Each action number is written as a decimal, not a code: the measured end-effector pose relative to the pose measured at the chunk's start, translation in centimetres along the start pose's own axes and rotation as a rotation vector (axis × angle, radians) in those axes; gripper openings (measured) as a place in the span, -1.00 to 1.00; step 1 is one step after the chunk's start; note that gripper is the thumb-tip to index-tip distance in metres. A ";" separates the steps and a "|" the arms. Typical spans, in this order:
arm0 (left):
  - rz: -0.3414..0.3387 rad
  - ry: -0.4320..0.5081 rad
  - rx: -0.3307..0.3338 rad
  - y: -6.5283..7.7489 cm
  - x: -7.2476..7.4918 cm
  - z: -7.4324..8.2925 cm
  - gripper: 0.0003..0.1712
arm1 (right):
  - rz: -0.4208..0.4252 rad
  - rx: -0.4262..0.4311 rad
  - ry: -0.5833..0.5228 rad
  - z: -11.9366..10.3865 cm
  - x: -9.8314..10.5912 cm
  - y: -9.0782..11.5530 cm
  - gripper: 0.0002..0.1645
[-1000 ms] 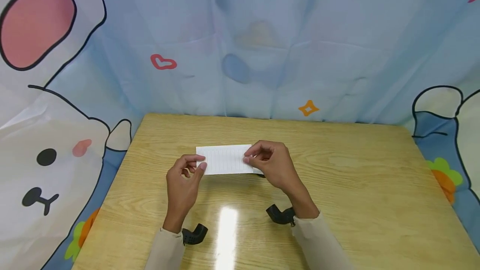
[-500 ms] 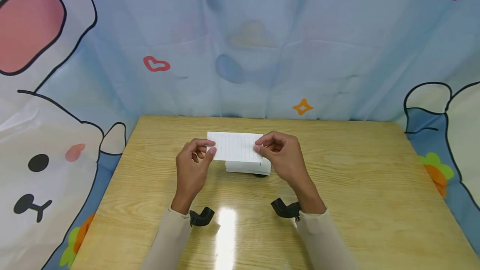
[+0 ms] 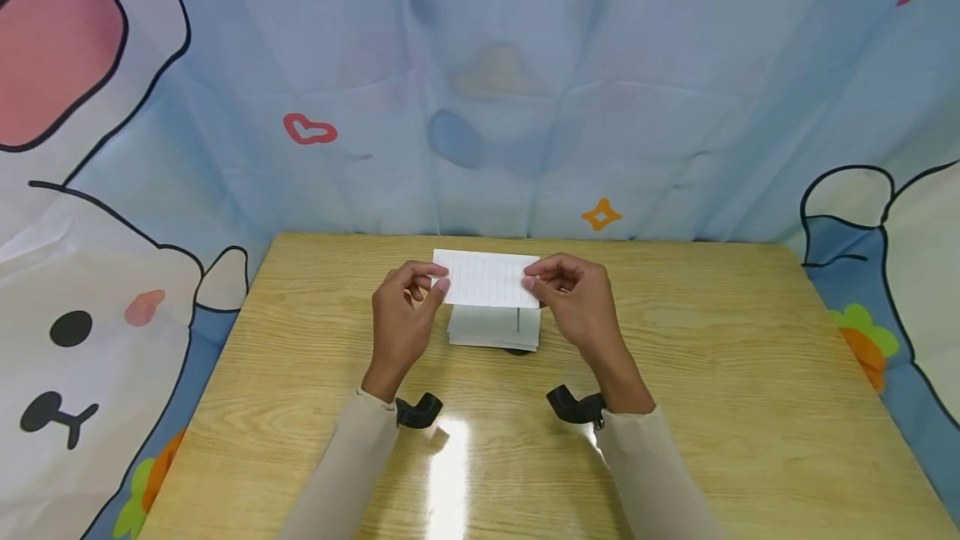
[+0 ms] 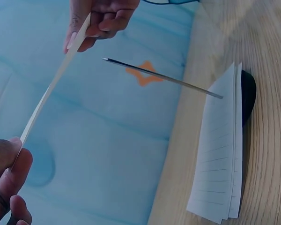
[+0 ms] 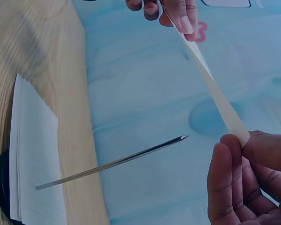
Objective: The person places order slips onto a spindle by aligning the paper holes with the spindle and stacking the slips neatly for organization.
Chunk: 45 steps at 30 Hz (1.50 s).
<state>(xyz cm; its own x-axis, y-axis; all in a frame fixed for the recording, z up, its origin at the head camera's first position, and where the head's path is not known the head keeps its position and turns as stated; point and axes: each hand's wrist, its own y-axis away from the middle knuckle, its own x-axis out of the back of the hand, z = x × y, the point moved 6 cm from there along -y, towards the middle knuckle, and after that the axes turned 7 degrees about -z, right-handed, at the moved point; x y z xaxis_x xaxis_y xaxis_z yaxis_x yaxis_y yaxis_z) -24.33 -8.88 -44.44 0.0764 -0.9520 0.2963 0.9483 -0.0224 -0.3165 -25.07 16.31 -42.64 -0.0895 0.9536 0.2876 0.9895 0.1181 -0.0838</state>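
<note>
A lined white paper slip (image 3: 483, 280) is stretched between both hands, seen nearly edge-on in the wrist views. My left hand (image 3: 403, 319) pinches its left end between thumb and fingers, and my right hand (image 3: 581, 302) pinches the right end. Beneath the slip stands a bill spike (image 4: 164, 77), a thin metal rod with a sharp tip. Its tip is apart from the slip in both wrist views. Several lined paper slips (image 4: 215, 154) are pierced on the rod, lying low over its round black base (image 4: 248, 96), which they mostly cover.
The wooden table (image 3: 720, 357) reaches back to a light-blue cartoon curtain (image 3: 645, 90). Black wrist cameras (image 3: 420, 411) sit at both cuffs, close above the tabletop. A bright reflection lies on the table between the forearms.
Both hands have lifted the slip and carried it away from me, with a slight shift to the right. The stack and the spike's rod, hidden before, now show below it.
</note>
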 end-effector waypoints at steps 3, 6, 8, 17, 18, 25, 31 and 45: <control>-0.010 -0.012 -0.002 -0.4 -0.4 -0.3 -0.89 | 0.009 -0.019 0.002 0.6 0.1 -0.3 -0.80; -0.019 -0.024 0.000 -0.7 -0.7 -0.6 -0.89 | 0.017 -0.027 -0.001 1.2 0.3 -0.5 -0.82; -0.024 -0.030 0.002 -0.8 -0.9 -0.8 -0.89 | 0.022 -0.025 -0.007 1.4 0.3 -0.7 -0.83; -0.012 -0.042 0.028 -1.3 -0.9 -1.4 -0.89 | 0.029 -0.041 -0.011 2.2 -0.2 -1.1 -0.79; -0.014 -0.040 0.031 -1.4 -0.9 -1.5 -0.89 | 0.030 -0.046 -0.010 2.4 -0.2 -1.1 -0.79; -0.027 -0.038 0.052 -1.3 -1.1 -2.1 -0.90 | 0.032 -0.056 -0.011 2.7 -0.5 -1.1 -0.80; -0.032 -0.048 0.031 -1.3 -1.2 -2.3 -0.89 | 0.029 -0.048 -0.013 2.7 -0.5 -0.9 -0.81; -0.034 -0.086 0.051 -1.0 -1.7 -3.0 -0.89 | 0.047 -0.055 -0.028 3.2 -0.5 -0.6 -0.80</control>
<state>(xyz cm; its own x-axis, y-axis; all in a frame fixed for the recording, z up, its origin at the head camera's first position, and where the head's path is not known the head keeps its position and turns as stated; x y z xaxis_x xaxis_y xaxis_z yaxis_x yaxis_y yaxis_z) -26.35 -8.16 -47.27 0.0680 -0.9212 0.3830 0.9650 -0.0367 -0.2596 -26.03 16.63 -45.77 -0.0447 0.9653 0.2572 0.9974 0.0578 -0.0436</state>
